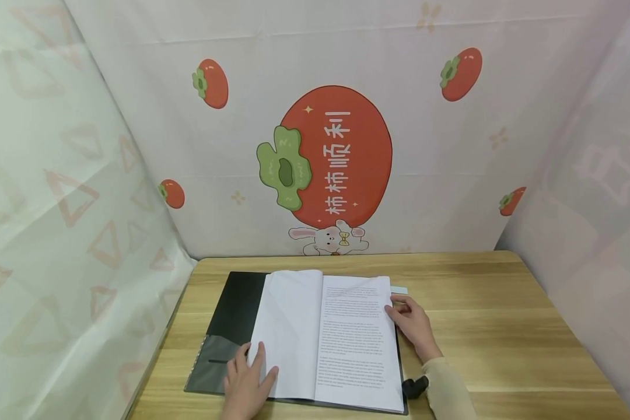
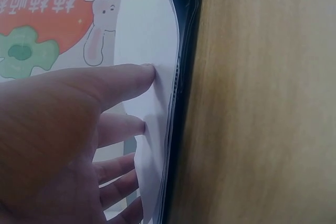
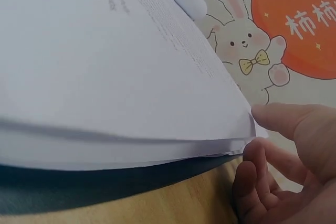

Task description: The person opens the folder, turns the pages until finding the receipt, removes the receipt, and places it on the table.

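A black folder (image 1: 244,303) lies spread on the wooden table with a stack of white paper sheets in it. The left sheet (image 1: 290,332) looks blank; the right sheet (image 1: 354,338) carries printed lines of text. My left hand (image 1: 247,382) rests on the lower left edge of the blank sheet, fingers spread and fairly straight. In the left wrist view, the left thumb (image 2: 128,81) touches the paper. At the upper right edge of the printed sheet, my right hand (image 1: 413,324) pinches the paper edge. The right wrist view shows the right thumb (image 3: 278,119) above that edge, fingers curled below.
A pale blue tab (image 1: 399,290) sticks out past the right sheet's upper edge. A grey pocket (image 1: 217,364) covers the folder's lower left corner. Near the right cuff sits a small black object (image 1: 415,387). Printed cloth (image 1: 430,175) hangs behind the wooden table (image 1: 504,338).
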A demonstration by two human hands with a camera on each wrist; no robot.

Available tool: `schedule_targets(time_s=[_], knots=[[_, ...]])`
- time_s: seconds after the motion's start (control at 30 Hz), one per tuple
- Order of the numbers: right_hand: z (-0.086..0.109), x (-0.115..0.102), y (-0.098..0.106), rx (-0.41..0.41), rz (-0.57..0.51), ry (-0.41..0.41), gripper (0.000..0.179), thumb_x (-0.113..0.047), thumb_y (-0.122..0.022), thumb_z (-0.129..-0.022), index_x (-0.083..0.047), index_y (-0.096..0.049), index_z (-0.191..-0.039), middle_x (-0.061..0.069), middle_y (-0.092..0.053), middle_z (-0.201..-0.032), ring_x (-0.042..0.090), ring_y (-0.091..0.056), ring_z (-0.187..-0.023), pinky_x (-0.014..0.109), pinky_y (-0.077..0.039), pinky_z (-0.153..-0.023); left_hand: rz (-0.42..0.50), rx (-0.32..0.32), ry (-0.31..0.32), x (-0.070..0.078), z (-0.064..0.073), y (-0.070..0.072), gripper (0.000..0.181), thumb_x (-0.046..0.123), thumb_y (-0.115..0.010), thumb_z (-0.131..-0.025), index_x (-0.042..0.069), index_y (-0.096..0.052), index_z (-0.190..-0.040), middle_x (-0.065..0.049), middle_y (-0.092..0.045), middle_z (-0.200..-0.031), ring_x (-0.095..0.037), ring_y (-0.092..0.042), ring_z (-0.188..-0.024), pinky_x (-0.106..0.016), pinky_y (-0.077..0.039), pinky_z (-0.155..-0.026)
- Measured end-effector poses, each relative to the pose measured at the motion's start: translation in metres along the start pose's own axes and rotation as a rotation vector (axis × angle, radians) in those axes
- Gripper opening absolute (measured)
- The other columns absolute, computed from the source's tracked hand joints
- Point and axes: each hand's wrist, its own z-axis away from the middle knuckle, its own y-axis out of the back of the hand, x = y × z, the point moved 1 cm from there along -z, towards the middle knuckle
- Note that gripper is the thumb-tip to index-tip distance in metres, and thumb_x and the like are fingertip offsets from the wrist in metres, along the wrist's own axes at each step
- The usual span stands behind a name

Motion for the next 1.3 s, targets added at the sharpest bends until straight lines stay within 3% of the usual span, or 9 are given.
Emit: schedule_targets(time_s=[0.13, 0.37, 0.7, 1.07, 1.23, 1.3], knots=[[-0.001, 0.000, 0.000, -0.019, -0.055, -0.010, 0.045, -0.026, -0.076, -0.099, -0.006, -0.063, -0.138, 0.012, -0.067, -0.112, 0.022, -0.063, -0.098, 0.023, -0.051, -0.078, 0.007, 0.018, -0.005, -0.001, 0.002, -0.002, 0.069, 0.042, -0.071, -0.098, 0.000, -0.055, -0.150, -0.029, -0.034, -0.152, -0.053, -0.034, -0.130, -0.075, -0.030, -0.103], [0.000, -0.001, 0.002, -0.057, -0.158, -0.067, 0.044, -0.021, -0.075, -0.100, -0.007, -0.059, -0.139, 0.012, -0.070, -0.115, 0.020, -0.063, -0.098, 0.025, -0.053, -0.075, -0.001, -0.005, 0.007, -0.003, 0.003, -0.002, 0.070, 0.042, -0.072, -0.098, 0.000, -0.054, -0.151, -0.029, -0.033, -0.153, -0.054, -0.033, -0.131, -0.076, -0.031, -0.103], [0.002, -0.002, 0.006, -0.092, -0.212, -0.119, 0.046, -0.024, -0.075, -0.101, -0.002, -0.059, -0.138, 0.008, -0.072, -0.104, 0.019, -0.060, -0.086, 0.026, -0.051, -0.070, -0.021, -0.036, 0.034, -0.002, 0.004, -0.001, 0.073, 0.041, -0.076, -0.097, 0.001, -0.052, -0.153, -0.029, -0.033, -0.154, -0.054, -0.036, -0.130, -0.075, -0.032, -0.103], [0.003, -0.015, 0.008, -0.099, -0.201, -0.117, 0.041, -0.031, -0.073, -0.102, 0.002, -0.066, -0.126, 0.002, -0.064, -0.088, 0.018, -0.057, -0.080, 0.026, -0.049, -0.068, -0.008, -0.015, 0.020, 0.000, 0.004, -0.001, 0.070, 0.040, -0.075, -0.097, 0.001, -0.054, -0.152, -0.030, -0.035, -0.154, -0.053, -0.037, -0.132, -0.075, -0.033, -0.103], [0.004, -0.026, 0.009, -0.111, -0.211, -0.100, 0.043, -0.038, -0.072, -0.102, -0.001, -0.065, -0.124, 0.003, -0.063, -0.088, 0.019, -0.056, -0.081, 0.027, -0.051, -0.070, 0.016, 0.040, -0.002, 0.000, 0.005, -0.003, 0.064, 0.037, -0.073, -0.098, 0.001, -0.057, -0.148, -0.029, -0.037, -0.152, -0.053, -0.038, -0.132, -0.076, -0.033, -0.101], [0.005, -0.030, 0.009, -0.108, -0.214, -0.094, 0.041, -0.038, -0.071, -0.103, -0.002, -0.065, -0.121, 0.004, -0.061, -0.088, 0.020, -0.056, -0.081, 0.028, -0.050, -0.070, 0.026, 0.054, -0.002, 0.001, 0.005, -0.005, 0.064, 0.043, -0.069, -0.101, 0.001, -0.058, -0.148, -0.029, -0.038, -0.153, -0.053, -0.038, -0.133, -0.076, -0.033, -0.101]])
